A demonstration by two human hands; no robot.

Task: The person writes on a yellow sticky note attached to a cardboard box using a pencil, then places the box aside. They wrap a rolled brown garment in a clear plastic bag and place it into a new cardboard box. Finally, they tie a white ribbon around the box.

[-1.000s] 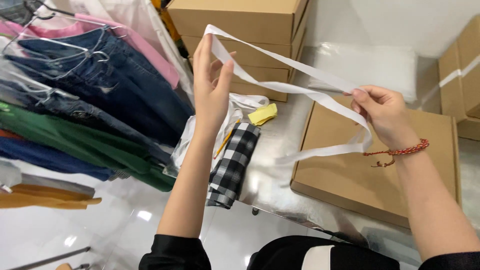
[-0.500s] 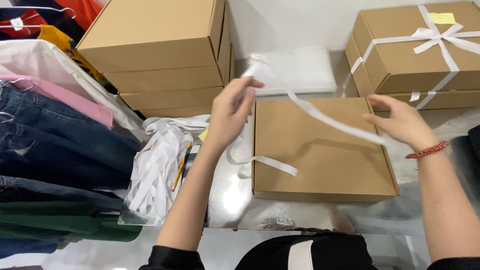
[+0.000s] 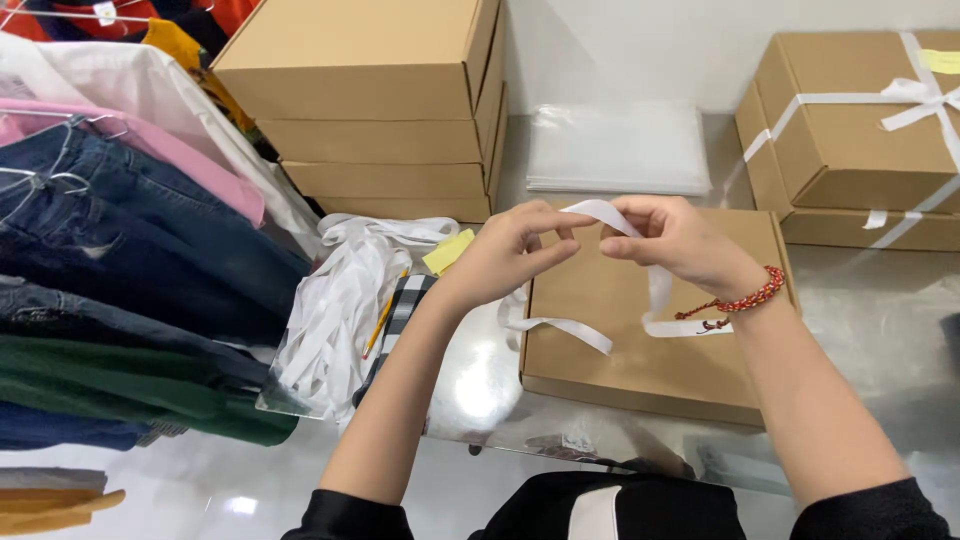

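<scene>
White ribbon [image 3: 600, 212] is pinched between your left hand [image 3: 500, 255] and right hand [image 3: 680, 245], its loose ends trailing below them onto the plain cardboard box [image 3: 650, 340] underneath, which looks not yet tied, unlike the bow-tied box [image 3: 850, 140] beyond your right hand.

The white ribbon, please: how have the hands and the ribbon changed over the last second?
Both hands came together: the left hand and right hand, earlier spread wide with the white ribbon stretched between them, now pinch it close together above the flat cardboard box. The ribbon hangs in loose loops instead of taut. Neither grip let go; the box stack and tied box stayed put.
</scene>
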